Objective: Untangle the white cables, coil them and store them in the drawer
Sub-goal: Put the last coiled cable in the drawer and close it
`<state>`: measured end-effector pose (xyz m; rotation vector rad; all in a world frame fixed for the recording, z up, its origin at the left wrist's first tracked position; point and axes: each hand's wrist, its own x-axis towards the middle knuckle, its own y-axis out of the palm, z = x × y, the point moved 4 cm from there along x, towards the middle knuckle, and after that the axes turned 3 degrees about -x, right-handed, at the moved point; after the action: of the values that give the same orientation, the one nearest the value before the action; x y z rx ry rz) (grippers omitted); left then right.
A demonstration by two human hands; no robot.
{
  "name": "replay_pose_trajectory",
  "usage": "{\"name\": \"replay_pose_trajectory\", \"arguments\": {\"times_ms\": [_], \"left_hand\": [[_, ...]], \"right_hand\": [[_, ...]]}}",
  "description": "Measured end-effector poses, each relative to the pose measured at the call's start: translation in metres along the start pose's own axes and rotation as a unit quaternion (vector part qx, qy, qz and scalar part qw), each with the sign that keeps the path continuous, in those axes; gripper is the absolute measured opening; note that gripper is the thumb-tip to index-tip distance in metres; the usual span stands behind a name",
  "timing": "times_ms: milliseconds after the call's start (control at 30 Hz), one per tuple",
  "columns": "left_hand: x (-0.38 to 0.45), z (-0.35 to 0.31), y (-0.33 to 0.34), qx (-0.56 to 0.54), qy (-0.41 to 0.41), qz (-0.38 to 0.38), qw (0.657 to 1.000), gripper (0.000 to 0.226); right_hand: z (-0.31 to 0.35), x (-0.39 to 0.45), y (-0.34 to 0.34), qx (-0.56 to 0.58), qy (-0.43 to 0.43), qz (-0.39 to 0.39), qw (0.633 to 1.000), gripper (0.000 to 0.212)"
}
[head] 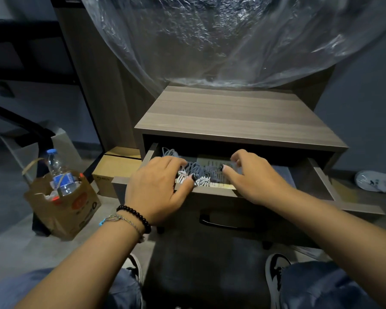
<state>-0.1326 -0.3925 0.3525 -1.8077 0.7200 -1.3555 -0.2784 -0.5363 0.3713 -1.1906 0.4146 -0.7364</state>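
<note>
A: Entry, head view. Where are the white cables [188, 171] logged?

B: Inside the open drawer [321, 175] of the bedside cabinet [232, 117], in its left half. Several coiled bundles are seen; further coils lie at about 11 o'clock, towards the back left corner. A printed sheet [212, 169] is noted beneath and to the right of them.

A: Grip state, each hand?

B: The left hand [156, 188] is laid over the front bundles, fingers loosely bent and resting on them; nothing is seen to be clasped, so it is recorded as released. The right hand [252, 177] is held over the sheet with fingers relaxed, also released, nothing grasped.

A: Relation for the coming move?

B: The bundles lie directly under the left fingertips, and at 9 o'clock from the right hand. The left hand is judged nearer. The bundles' long axes appear to run roughly front to back. Storing is judged nearly done; the drawer is not yet shut.
</note>
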Motion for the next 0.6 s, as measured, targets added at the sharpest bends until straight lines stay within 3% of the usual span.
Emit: {"name": "replay_pose_trajectory", "arguments": {"times_ms": [133,233,367,600], "left_hand": [[0.002,-0.007,0.004,0.023,0.08,0.082,0.993,0.071],[0.008,-0.013,0.008,0.044,0.078,0.122,0.988,0.079],[0.019,-0.01,0.016,0.077,0.034,0.168,0.982,0.085],[0.045,-0.005,0.027,0.1,0.002,0.17,0.98,0.094]], "right_hand": [[-0.021,-0.031,-0.013,-0.07,-0.084,-0.063,0.992,0.07],[-0.04,-0.038,-0.01,-0.157,-0.12,-0.071,0.978,0.086],[-0.053,-0.031,-0.007,-0.236,-0.128,-0.073,0.961,0.092],[-0.064,-0.004,-0.008,-0.247,-0.071,-0.087,0.962,0.105]]}}
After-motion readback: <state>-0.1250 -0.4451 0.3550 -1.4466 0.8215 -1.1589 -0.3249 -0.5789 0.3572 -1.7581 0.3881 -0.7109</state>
